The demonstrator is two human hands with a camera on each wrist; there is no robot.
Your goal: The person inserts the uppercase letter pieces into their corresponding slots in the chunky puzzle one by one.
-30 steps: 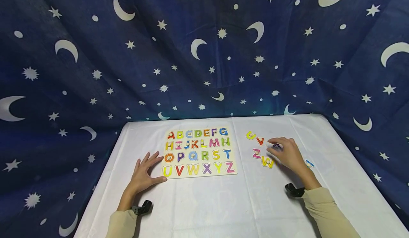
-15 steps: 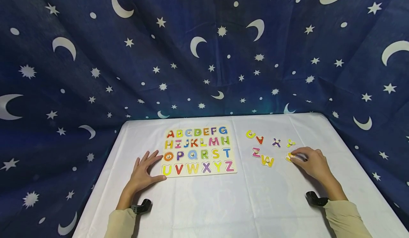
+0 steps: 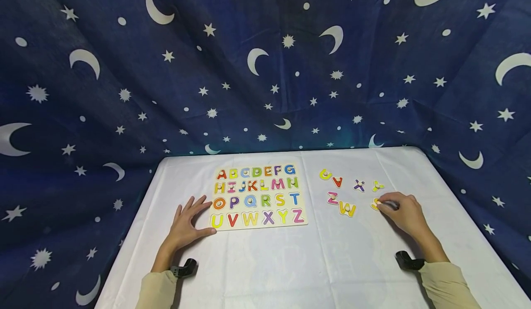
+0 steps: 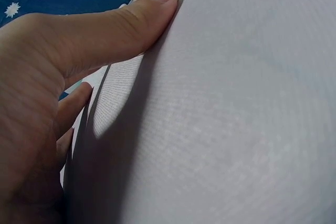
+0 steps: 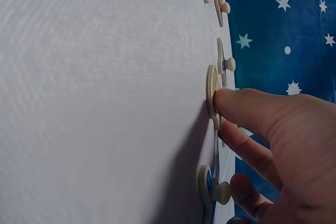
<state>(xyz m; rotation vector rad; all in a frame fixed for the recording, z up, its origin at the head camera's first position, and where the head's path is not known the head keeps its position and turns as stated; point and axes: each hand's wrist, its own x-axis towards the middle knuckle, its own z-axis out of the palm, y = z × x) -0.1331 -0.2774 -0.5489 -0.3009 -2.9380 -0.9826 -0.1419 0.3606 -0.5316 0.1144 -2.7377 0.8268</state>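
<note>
My left hand [image 3: 185,225] rests with fingers spread at the left side of a wooden alphabet puzzle board [image 3: 306,207]. Its thumb [image 4: 152,11] touches the board's near left corner. To the right of the board, my right hand [image 3: 405,213] pinches a yellow letter S piece [image 3: 374,204] between thumb and index finger; the piece's knob is hidden by the fingertips. In the right wrist view this piece [image 5: 211,85] lies at the table surface. A blue piece with a wooden knob [image 5: 222,192] sits below the hand there, hidden in the head view.
Loose letter pieces lie on the white-covered table [image 3: 274,267]: a yellow U [image 3: 325,175], red V [image 3: 338,182], pink Z [image 3: 333,198], yellow W [image 3: 347,209], purple X [image 3: 359,185] and yellow Y [image 3: 377,186]. A starry dark blue cloth [image 3: 232,106] hangs behind.
My right hand has moved right, from over the purple X to the yellow S, uncovering the X and Y. Over the last half second it has barely shifted. My left hand stays put.
</note>
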